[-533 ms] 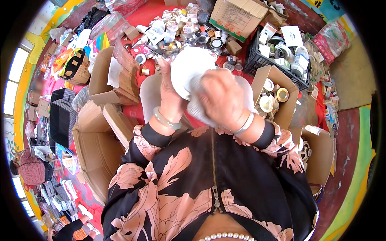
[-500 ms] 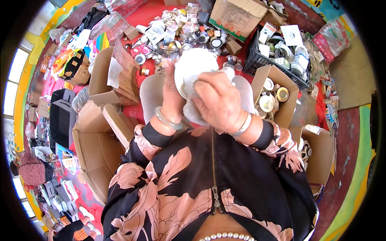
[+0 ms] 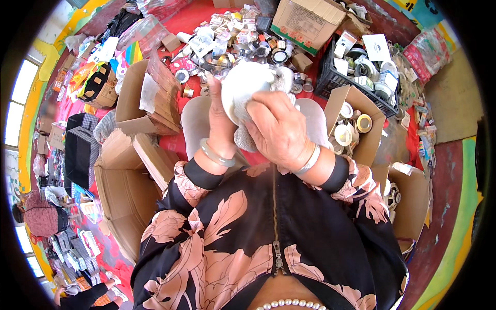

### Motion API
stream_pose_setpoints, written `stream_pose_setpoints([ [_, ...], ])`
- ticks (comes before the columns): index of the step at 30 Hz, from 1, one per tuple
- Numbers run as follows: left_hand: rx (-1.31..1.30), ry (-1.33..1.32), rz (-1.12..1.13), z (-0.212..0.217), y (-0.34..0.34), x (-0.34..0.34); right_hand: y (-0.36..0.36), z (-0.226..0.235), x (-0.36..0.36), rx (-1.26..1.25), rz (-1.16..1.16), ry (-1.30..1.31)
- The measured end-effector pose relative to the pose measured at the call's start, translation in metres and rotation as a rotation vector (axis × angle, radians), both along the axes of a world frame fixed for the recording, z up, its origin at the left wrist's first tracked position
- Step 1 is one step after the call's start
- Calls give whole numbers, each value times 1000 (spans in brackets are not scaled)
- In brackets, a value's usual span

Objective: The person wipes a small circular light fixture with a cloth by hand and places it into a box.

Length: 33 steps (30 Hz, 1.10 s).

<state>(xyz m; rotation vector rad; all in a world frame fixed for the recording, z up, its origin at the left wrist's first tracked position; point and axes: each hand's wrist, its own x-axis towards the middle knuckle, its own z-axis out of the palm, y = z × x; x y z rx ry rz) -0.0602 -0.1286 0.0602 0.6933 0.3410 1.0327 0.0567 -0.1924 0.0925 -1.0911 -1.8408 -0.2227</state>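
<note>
In front of my chest I hold up a smooth white round object point(image 3: 243, 81), probably a lamp part; its underside is hidden. My left hand point(image 3: 220, 123) grips its left edge, the thumb side showing along the rim. My right hand point(image 3: 281, 129) has its fingers bunched around a light grey cloth point(image 3: 245, 138), pressed against the right side of the white object. More of the cloth sticks out beyond my right knuckles.
A heap of small boxes and round lamp fittings point(image 3: 279, 56) covers the red floor ahead. An open carton point(image 3: 369, 142) with white round fittings stands at right, beyond it a black crate point(image 3: 325, 77). Opened cartons point(image 3: 124, 191) stand at left. Another person point(image 3: 44, 214) is far left.
My right hand and the cloth have shifted slightly over the white object, and more cloth shows beyond my knuckles. The white object is tilted a little differently; my left hand keeps its grip.
</note>
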Motion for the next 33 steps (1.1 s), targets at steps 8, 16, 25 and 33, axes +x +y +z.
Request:
stream_pose_setpoints([
  [8,-174,-134,51,-15,-6,10,60,8,49,48,-387,-39],
  [16,-111,-238,150,-16,18,-21,54,26,129,50,-485,439],
  [25,-119,-558,-217,8,10,-2,49,60,32,292,-81,-193],
  [33,-39,-47,183,13,0,4,35,26,21,25,-14,-245],
])
